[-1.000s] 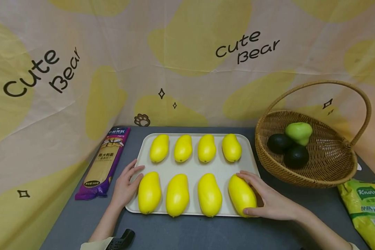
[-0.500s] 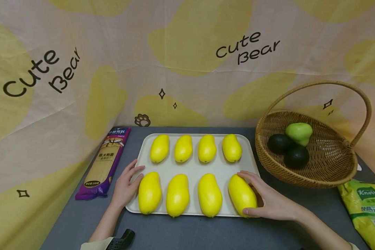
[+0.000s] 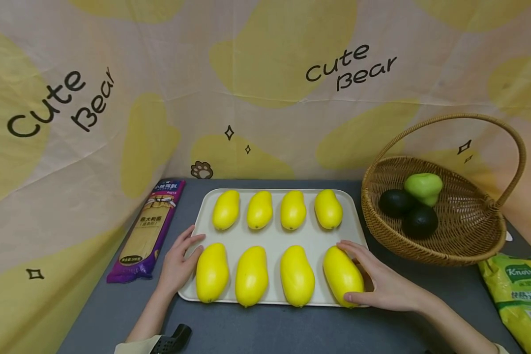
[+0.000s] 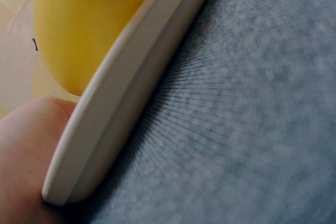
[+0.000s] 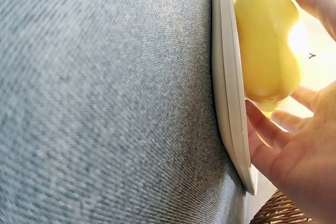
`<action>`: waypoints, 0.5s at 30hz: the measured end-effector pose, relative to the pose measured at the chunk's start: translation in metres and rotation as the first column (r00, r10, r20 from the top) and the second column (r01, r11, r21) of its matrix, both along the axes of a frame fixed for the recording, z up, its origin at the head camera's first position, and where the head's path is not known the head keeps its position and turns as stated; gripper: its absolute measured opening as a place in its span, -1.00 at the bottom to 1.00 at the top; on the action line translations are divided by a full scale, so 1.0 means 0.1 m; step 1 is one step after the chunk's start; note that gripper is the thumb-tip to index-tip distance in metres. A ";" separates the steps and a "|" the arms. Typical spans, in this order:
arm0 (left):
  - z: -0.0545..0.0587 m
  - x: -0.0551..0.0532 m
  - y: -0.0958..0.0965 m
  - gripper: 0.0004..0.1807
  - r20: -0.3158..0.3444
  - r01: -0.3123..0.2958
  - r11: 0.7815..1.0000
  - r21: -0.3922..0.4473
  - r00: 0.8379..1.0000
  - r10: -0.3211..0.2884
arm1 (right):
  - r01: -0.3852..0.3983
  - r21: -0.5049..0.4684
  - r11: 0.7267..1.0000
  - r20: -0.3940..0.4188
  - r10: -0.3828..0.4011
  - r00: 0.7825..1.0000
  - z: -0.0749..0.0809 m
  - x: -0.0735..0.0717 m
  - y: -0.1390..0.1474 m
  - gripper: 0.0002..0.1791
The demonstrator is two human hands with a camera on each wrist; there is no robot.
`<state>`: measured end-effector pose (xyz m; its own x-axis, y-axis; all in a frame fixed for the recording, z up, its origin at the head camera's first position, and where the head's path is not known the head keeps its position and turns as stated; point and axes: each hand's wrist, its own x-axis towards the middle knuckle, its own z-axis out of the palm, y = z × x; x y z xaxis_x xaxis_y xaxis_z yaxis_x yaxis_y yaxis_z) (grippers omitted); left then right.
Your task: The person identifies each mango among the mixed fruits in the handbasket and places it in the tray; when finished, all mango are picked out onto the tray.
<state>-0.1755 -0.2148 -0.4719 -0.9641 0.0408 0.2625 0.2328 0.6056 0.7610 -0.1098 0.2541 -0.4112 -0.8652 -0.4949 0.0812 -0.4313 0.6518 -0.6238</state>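
A pale rectangular tray (image 3: pixel 274 237) lies flat, bearing two rows of yellow mangoes. My left hand (image 3: pixel 177 265) rests at the tray's left edge, fingers loosely extended over the rim and the thumb beside the leftmost front mango (image 3: pixel 212 273). In the left wrist view, part of the hand (image 4: pixel 29 150) meets the tray rim (image 4: pixel 121 93) below a mango (image 4: pixel 89 19). Around the rightmost front mango (image 3: pixel 339 275) my right hand (image 3: pixel 382 285) curves, fingertips near its top and thumb at its lower end. The right wrist view shows the fingers behind that mango (image 5: pixel 268 51).
A tilted wicker basket (image 3: pixel 464 236) at the right holds two dark avocados (image 3: pixel 419 221) and a green pear-shaped fruit (image 3: pixel 424 188). In front of it lies a yellow-green Knorr packet (image 3: pixel 519 295). A purple pasta packet (image 3: pixel 148 226) is left of the tray. A printed cloth (image 3: pixel 265 73) hangs behind.
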 end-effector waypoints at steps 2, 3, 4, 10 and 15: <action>-0.01 0.00 0.00 -0.69 0.003 0.001 1.000 0.001 1.000 -0.001 | -0.001 0.002 1.000 -0.002 0.001 1.000 0.00 -0.01 0.00 0.04; -0.01 0.00 0.00 -0.69 0.005 0.002 1.000 0.002 1.000 -0.002 | -0.001 0.004 1.000 -0.004 0.001 1.000 0.00 -0.01 0.01 0.04; -0.01 0.00 0.00 -0.69 0.006 0.003 1.000 0.004 1.000 -0.003 | -0.002 0.004 1.000 -0.006 0.002 1.000 0.00 -0.01 0.01 0.04; 0.01 -0.01 0.02 -0.68 0.040 0.015 1.000 0.024 0.999 -0.016 | 0.026 -0.013 1.000 0.011 -0.026 1.000 0.04 0.00 0.04 -0.05; 0.14 -0.02 -0.04 -0.66 0.121 0.050 0.998 0.024 0.991 -0.053 | 0.112 0.089 0.990 -0.126 -0.100 0.987 0.18 0.01 0.04 -0.15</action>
